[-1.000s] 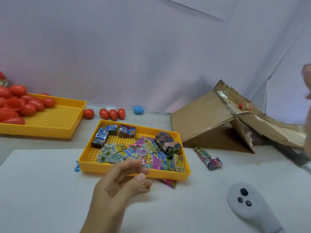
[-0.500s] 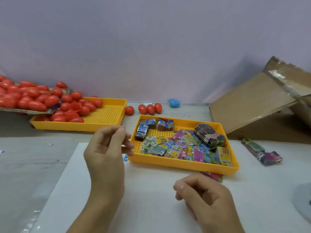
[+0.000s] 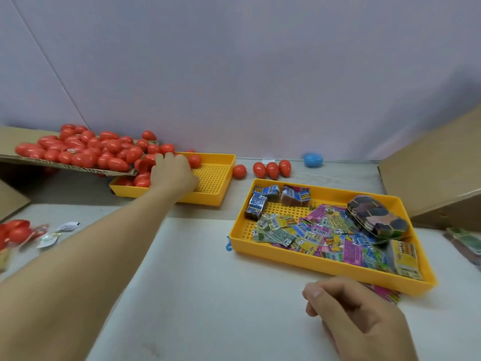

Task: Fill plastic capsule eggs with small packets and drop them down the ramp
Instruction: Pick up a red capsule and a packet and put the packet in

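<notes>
left hand is out over the far tray, fingers down among the red eggs, and whether it has hold of one i cannot tell. right hand rests loosely curled and holding nothing on the white mat, just before the packet tray rim, with open mat between the arms. ramp sits at the right edge against the pale wall.
</notes>
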Available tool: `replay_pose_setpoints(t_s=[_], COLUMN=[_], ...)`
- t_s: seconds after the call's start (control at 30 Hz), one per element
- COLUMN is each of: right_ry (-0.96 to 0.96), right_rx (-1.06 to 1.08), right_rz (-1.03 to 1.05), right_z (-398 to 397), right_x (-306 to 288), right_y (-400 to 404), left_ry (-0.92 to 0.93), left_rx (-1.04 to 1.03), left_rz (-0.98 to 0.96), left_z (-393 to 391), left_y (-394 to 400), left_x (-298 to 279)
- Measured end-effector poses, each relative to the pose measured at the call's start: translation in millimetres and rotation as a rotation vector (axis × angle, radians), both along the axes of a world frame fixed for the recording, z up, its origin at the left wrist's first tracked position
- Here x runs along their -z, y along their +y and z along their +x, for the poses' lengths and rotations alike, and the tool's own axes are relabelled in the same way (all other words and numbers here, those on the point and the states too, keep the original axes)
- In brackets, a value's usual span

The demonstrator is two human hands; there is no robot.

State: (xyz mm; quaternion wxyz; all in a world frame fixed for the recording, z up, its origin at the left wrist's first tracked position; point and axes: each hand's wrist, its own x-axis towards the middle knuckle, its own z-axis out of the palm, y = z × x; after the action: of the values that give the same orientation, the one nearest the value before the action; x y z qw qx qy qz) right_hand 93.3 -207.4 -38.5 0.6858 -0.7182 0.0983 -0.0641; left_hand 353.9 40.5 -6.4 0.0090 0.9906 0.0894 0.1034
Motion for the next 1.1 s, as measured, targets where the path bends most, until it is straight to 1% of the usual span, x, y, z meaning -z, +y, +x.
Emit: replay_pose_setpoints(t_s=[0.07,0.13,0.2,0.27,0.3,0.33,0.4,0.43,0.47,0.53,0.6,0.63,0.77,0.83,0.97,1.07,1.1], right_ry=[-0.003,-0.003,-0.011,-0.025,-0.035,-0.044,-0.065,-0.085,-0.107,-0.138,-0.144,-0.130,-0.083,-0.075,-0.096,-0.090,-0.087], right_rx=[-0.006,-0.015,-0.021,-0.026,-0.022,-0.019,-0.006,0.000,0.004,0.024,0.044,0.044,-0.044,-0.091,-0.110,-0.065,-0.054], right_rz=[-0.015,-0.019,-0.005,0.004,0.014,0.027,0.062,0.089,0.123,0.234,0.345,0.356,0.224,0.209,0.266,0.265,0.256], right_z=[1,2,1,1,1,2,1,0,-1,-4,-7,-9,-9,-10,-6,-3,-3], right_x=[2,2,2,2,3,3,2,0,-2,-8,-12,-14,-21,-23,-21,-20,-19], right_y=[1,0,1,1,0,0,-2,-3,-4,-7,-13,-16,-25,-25,-25,-25,-25], left_ry=[-0.011,-0.082,-0.262,-0.442,-0.494,-0.508,-0.439,-0.387,-0.317,-0.191,-0.144,-0.154,-0.187,-0.185,-0.153,-0.040,0.004], left_rx=[0.006,0.029,0.156,0.336,0.398,0.434,0.490,0.521,0.542,0.495,0.415,0.389,0.415,0.437,0.421,0.346,0.331], left_rz=[-0.023,-0.049,-0.117,-0.306,-0.477,-0.713,-1.242,-1.458,-1.618,-1.789,-1.845,-1.837,-1.709,-1.704,-1.783,-1.943,-1.967], left_z=[4,3,-7,-27,-42,-61,-108,-133,-158,-201,-228,-237,-247,-249,-246,-243,-242], left_y=[1,1,-6,-22,-34,-48,-77,-91,-103,-126,-142,-147,-152,-152,-149,-148,-147], left_x=[-2,-4,-8,-13,-17,-21,-24,-21,-16,-1,17,25,37,39,38,33,32])
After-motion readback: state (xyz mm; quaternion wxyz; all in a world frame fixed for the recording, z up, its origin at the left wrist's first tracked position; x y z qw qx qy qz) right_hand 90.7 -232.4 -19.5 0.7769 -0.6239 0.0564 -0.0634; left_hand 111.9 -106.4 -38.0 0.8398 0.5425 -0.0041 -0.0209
